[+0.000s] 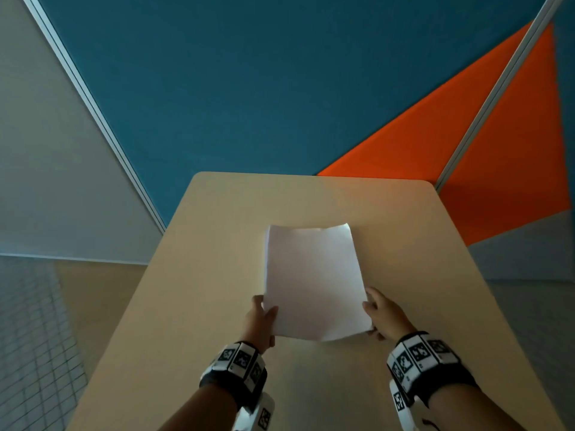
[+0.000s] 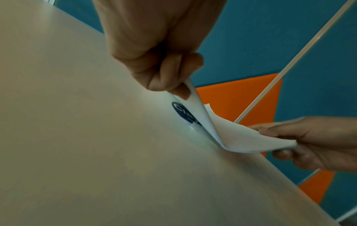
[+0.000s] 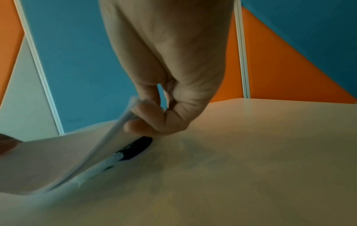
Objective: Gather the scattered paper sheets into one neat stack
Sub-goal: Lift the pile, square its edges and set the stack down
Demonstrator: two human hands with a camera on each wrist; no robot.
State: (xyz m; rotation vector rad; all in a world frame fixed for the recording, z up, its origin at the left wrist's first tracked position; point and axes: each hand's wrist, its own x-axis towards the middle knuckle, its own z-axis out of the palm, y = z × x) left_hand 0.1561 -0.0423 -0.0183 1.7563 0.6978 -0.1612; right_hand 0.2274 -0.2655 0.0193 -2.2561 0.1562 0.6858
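A stack of white paper sheets (image 1: 312,281) is held over the middle of the beige table (image 1: 217,231), its near edge raised and bowed. My left hand (image 1: 264,315) pinches the stack's near left side, thumb on top. My right hand (image 1: 378,315) grips the near right side. In the left wrist view the paper sheets (image 2: 237,137) sag between my left hand (image 2: 173,82) and my right hand (image 2: 286,142), and a dark round print shows on the underside. In the right wrist view my right hand (image 3: 146,117) curls its fingers under the paper sheets (image 3: 48,162).
Blue and orange partition panels (image 1: 249,88) stand right behind the table's far edge. A pale metal post (image 1: 485,119) rises at the far right corner. Tiled floor (image 1: 28,337) lies to the left of the table.
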